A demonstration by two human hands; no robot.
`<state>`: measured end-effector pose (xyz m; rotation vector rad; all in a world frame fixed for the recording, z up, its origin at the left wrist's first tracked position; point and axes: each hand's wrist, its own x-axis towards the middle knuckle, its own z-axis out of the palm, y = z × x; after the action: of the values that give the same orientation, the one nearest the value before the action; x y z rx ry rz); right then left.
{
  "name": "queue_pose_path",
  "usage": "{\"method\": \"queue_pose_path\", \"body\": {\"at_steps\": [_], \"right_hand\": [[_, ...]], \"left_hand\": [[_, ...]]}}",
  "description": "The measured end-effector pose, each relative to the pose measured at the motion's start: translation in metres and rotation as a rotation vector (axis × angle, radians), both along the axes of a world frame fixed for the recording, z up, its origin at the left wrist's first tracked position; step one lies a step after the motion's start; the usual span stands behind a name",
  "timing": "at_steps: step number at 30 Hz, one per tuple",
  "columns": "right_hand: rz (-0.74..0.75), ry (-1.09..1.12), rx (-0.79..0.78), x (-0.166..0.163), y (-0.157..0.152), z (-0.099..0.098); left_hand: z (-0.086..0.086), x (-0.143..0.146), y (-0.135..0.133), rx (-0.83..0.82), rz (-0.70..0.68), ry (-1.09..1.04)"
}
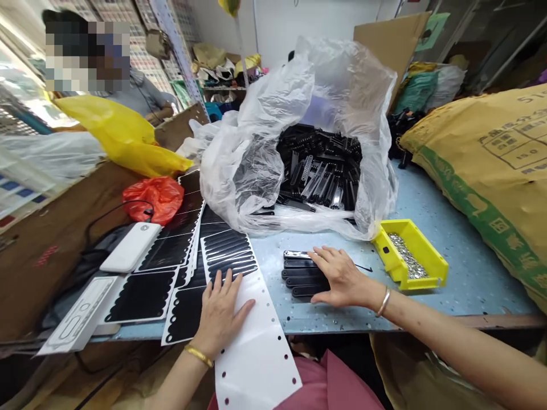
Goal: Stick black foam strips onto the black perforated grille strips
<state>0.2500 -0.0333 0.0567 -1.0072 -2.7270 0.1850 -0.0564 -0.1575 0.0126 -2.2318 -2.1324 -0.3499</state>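
Observation:
My left hand (222, 313) lies flat, fingers apart, on a white backing sheet (252, 353) with small holes along its edges. Above its fingertips, black elongated stickers (228, 253) remain stuck to that sheet. My right hand (339, 279) rests with fingers and thumb spread over a row of several black plastic strips (301, 272) lying side by side on the blue table. It covers their right ends. A thin black piece (363, 267) sticks out beyond the right hand.
A clear plastic bag (260, 219) full of black plastic pieces (320, 171) stands behind. A yellow bin (436, 276) of small metal parts is at right, by a large yellow sack (491, 165). More black sticker sheets (143, 293), a white power bank (130, 247) and a red bag (156, 199) lie left. A person (145, 91) sits beyond.

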Motion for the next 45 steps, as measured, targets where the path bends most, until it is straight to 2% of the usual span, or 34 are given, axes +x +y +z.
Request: {"method": "queue_pose_path", "body": {"at_steps": [3, 8, 11, 15, 18, 21, 23, 26, 29, 31, 34, 36, 40, 42, 45], "right_hand": [[0.040, -0.106, -0.057, -0.010, 0.005, -0.008], [-0.039, -0.114, -0.110, -0.029, 0.024, -0.018], [-0.104, -0.076, -0.114, -0.029, 0.022, -0.017], [-0.087, -0.085, -0.077, -0.022, 0.012, -0.010], [-0.091, -0.146, -0.066, -0.024, 0.012, -0.008], [-0.109, -0.157, -0.102, -0.032, 0.017, -0.010], [-0.108, -0.137, -0.102, -0.036, 0.017, -0.011], [-0.116, -0.082, -0.069, -0.034, 0.009, -0.012], [-0.102, 0.012, -0.082, -0.024, 0.003, -0.012], [-0.143, 0.088, -0.124, -0.018, 0.007, -0.012], [-0.327, 0.144, -0.161, -0.016, 0.023, -0.012], [-0.402, 0.092, -0.183, -0.019, 0.033, -0.012], [-0.283, -0.075, -0.250, -0.030, 0.027, -0.012], [-0.224, -0.092, -0.227, -0.032, 0.014, -0.013], [-0.226, -0.074, -0.194, -0.032, -0.006, -0.017]], "left_hand": [[-0.003, -0.023, 0.011, -0.077, -0.016, 0.062], [0.018, -0.071, 0.055, -0.143, 0.002, 0.038], [0.025, -0.082, 0.072, -0.138, 0.025, 0.018], [0.025, -0.058, 0.062, -0.051, -0.031, -0.028], [0.020, -0.019, 0.038, 0.013, -0.090, -0.151], [0.011, 0.023, 0.022, 0.003, -0.129, -0.391], [0.006, 0.047, 0.025, -0.047, -0.090, -0.503], [0.001, 0.068, 0.052, -0.109, -0.059, -0.546], [0.000, 0.074, 0.084, -0.145, -0.122, -0.548], [0.000, 0.073, 0.097, -0.195, -0.163, -0.537], [0.000, 0.069, 0.099, -0.256, -0.162, -0.506], [-0.002, 0.068, 0.095, -0.242, -0.149, -0.503], [-0.003, 0.070, 0.091, -0.184, -0.129, -0.521], [-0.002, 0.072, 0.095, -0.201, -0.141, -0.505], [0.001, 0.075, 0.101, -0.251, -0.189, -0.485]]}}
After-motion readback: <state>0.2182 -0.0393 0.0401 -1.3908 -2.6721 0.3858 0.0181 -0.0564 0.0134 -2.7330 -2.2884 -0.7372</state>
